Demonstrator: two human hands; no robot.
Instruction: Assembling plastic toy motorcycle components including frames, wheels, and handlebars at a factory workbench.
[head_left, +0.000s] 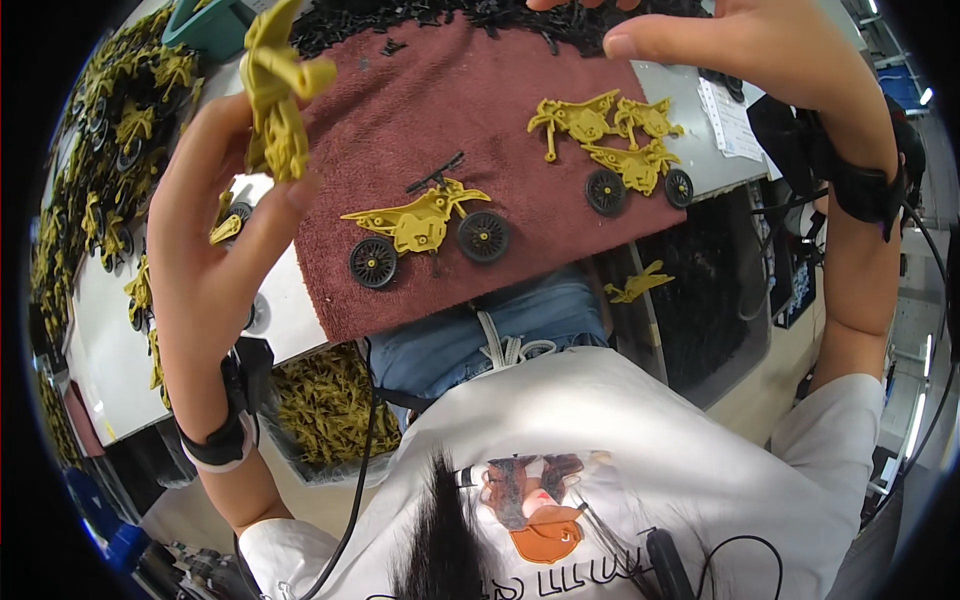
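In my left hand (pixel 205 205), raised at the left, a yellow plastic toy motorbike body part (pixel 275 110) is pinched between thumb and fingers. My right hand (pixel 745 50) reaches in at the upper right, its thumb stretched out and apart from the fingertips at the top edge; no object shows in it. Below and between the hands, a toy motorbike (pixel 415 228) with yellow body, black wheels and black handlebar lies on a dark red cloth (pixel 440 110). On the cloth's right side are loose yellow body pieces (pixel 580 118) and a yellow body with two black wheels (pixel 638 170).
Many yellow toy motorbikes (pixel 130 125) heap on the white table (pixel 110 320) at left, beside a teal bin (pixel 205 28). Small black parts (pixel 400 20) line the far side. An open bag of yellow pieces (pixel 330 405) sits below the table edge; a yellow piece (pixel 640 283) lies right of my lap.
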